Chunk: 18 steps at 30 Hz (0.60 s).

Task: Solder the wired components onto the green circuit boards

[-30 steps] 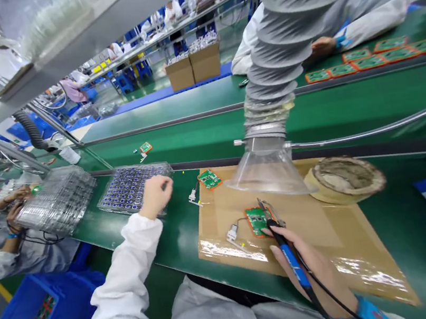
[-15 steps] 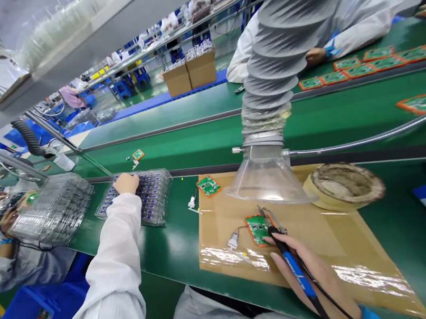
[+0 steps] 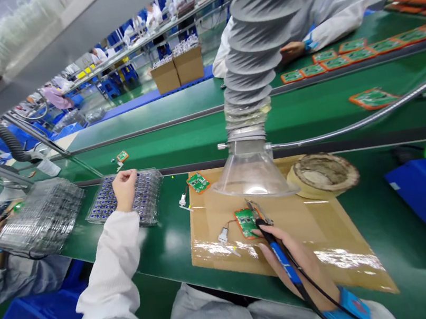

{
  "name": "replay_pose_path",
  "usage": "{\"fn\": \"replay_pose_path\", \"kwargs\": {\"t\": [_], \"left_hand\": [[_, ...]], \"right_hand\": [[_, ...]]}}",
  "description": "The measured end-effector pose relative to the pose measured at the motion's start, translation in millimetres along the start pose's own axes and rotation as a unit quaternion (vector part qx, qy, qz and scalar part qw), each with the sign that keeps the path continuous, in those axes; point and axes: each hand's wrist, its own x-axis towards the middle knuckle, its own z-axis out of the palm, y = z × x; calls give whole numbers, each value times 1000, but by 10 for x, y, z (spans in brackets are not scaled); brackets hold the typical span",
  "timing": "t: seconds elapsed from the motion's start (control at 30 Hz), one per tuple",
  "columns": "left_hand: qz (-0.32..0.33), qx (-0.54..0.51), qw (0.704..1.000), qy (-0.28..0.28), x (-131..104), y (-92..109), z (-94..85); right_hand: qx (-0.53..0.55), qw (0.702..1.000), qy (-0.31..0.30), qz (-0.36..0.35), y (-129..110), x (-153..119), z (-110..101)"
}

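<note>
Head view looks down on a brown mat [image 3: 320, 234] lying on the green bench [image 3: 170, 246], and everything else is placed from that mat. On the mat's near-left part lies a small green circuit board [image 3: 245, 222] with an orange edge; a thin wire runs from it leftward to a white connector [image 3: 223, 236], also on the mat. The right hand [image 3: 301, 269] rests on the mat's near edge, its fingers closed around a blue-handled soldering iron [image 3: 277, 251] held like a pen, the dark tip just at the board's right edge; whether the tip touches the board cannot be told. A black cable runs from the iron back past a blue wrist strap [image 3: 349, 309]. Above the mat's far-left part hangs a clear fume hood [image 3: 253, 175] on a grey ribbed hose [image 3: 249, 53]. A second green board [image 3: 198, 182] sits on the mat's far-left corner, with another white connector [image 3: 183, 201] just off the mat's left edge. On the far side of the mat lies a worn roll of tape [image 3: 323, 172]. Well to the left of the mat, the left hand [image 3: 124, 186], in a white sleeve, lies curled with the fingertips down on a clear tray of blue parts [image 3: 148, 196]; what it pinches, if anything, cannot be told. Left of that tray stands a stack of clear trays [image 3: 39, 217]. Beyond the mat, across the belt, another person's hand [image 3: 291, 52] lies beside a row of boards [image 3: 342, 57].
</note>
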Motion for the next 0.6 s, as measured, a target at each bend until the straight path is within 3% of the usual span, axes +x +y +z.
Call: {"fn": "replay_pose_path", "kwargs": {"t": [0.03, 0.1, 0.17, 0.23, 0.3, 0.37, 0.6], "left_hand": [[7, -99, 993, -58, -218, 113, 59], [-27, -277, 930, -240, -711, 339, 193], [-87, -337, 847, -402, -1204, 547, 331], [-124, -342, 786, -500, -1608, 716, 451], [-141, -326, 762, -542, -1876, 839, 545], [-142, -312, 758, -555, -2018, 922, 607], [-123, -293, 765, -560, -2130, 1009, 665]], "right_hand": [[14, 1000, 9, 8, -24, -3, -8], [51, 998, 31, 25, -106, 4, -30], [108, 993, 40, 29, -230, 34, -44], [173, 982, 65, 49, -368, 83, -37], [235, 965, 81, 84, -486, 140, -11], [288, 946, 93, 112, -563, 190, 19], [338, 918, 136, 160, -605, 216, 47]]}}
